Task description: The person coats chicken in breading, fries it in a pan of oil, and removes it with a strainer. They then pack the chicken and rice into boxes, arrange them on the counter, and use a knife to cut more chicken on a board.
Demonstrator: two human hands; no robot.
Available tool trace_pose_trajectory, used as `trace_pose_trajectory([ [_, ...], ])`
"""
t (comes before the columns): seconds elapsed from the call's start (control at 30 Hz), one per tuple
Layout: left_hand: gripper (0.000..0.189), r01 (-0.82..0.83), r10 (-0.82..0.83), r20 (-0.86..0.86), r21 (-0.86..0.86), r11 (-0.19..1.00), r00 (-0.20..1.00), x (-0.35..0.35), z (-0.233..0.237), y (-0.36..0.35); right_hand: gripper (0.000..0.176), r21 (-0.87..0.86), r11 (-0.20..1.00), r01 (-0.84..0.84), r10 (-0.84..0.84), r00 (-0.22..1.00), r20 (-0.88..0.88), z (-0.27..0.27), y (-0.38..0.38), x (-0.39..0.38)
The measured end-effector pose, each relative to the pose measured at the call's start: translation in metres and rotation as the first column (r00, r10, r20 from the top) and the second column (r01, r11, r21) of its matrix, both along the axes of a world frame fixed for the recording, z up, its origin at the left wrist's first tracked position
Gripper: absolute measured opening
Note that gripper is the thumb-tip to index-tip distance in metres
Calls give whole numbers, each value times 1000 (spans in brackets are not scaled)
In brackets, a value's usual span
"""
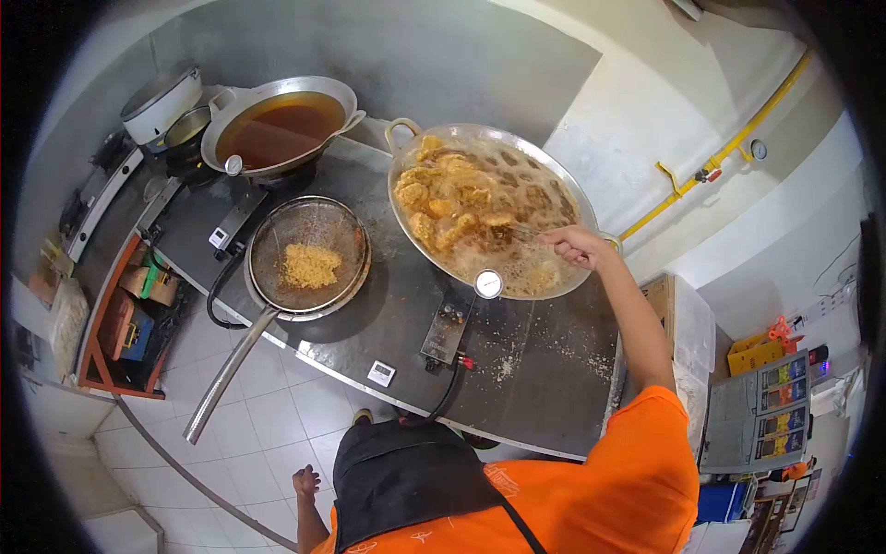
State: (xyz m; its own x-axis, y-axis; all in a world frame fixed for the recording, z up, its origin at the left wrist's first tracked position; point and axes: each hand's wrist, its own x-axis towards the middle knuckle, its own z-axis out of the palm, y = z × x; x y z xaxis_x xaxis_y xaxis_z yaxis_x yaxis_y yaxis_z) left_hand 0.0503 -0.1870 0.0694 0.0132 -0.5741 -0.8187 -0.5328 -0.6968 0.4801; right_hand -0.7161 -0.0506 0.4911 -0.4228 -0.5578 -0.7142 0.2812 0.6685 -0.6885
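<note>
My right hand (574, 246) is closed around a thin metal utensil that looks like tongs (528, 233). Its far end reaches into the bubbling oil of a wide two-handled wok (591, 217). Golden battered fried pieces (448, 189) crowd the left side of this wok, and darker ones lie under the foam towards the back and right. Down by my side, over the floor, hangs my left hand (305, 480), its fingers loosely bent and apart with nothing in them. A dial thermometer (488, 283) sits at the wok's near rim.
A long-handled strainer (277, 235) holding golden crumbs rests over a bowl left of the wok. Behind it stands a second wok (340, 88) of brown oil. A small timer (381, 373) lies by the dark counter's front edge (443, 420). A yellow gas pipe (764, 109) runs along the right wall.
</note>
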Motion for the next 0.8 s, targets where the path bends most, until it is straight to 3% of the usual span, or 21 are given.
trace_pose_trajectory([
  [0.1, 39, 7, -6, -20, 38, 999, 1000, 9, -6, 9, 21, -20, 1000, 14, -13, 999, 37, -9, -7, 14],
  [0.23, 37, 79, -76, -25, 112, 991, 997, 17, -13, 20, 8, -114, 972, 205, -207, 978, -8, -16, -25, 38],
  [0.27, 37, 84, -82, -26, 119, 989, 996, 18, -13, 22, 11, -114, 957, 266, -268, 963, 1, -11, -24, 40],
  [0.5, 37, 113, -110, -36, 110, 987, 993, 11, -19, 10, 7, -232, 923, 306, -282, 950, 132, -1, 21, 40],
  [0.7, 36, 153, -150, -44, 106, 982, 988, 5, -27, -5, 16, -111, 953, 281, -290, 954, -73, 41, 73, 59],
  [0.8, 36, 180, -176, -46, 114, 977, 983, 3, -31, -12, 15, 31, 980, 195, -184, 960, -208, 65, 90, 69],
])
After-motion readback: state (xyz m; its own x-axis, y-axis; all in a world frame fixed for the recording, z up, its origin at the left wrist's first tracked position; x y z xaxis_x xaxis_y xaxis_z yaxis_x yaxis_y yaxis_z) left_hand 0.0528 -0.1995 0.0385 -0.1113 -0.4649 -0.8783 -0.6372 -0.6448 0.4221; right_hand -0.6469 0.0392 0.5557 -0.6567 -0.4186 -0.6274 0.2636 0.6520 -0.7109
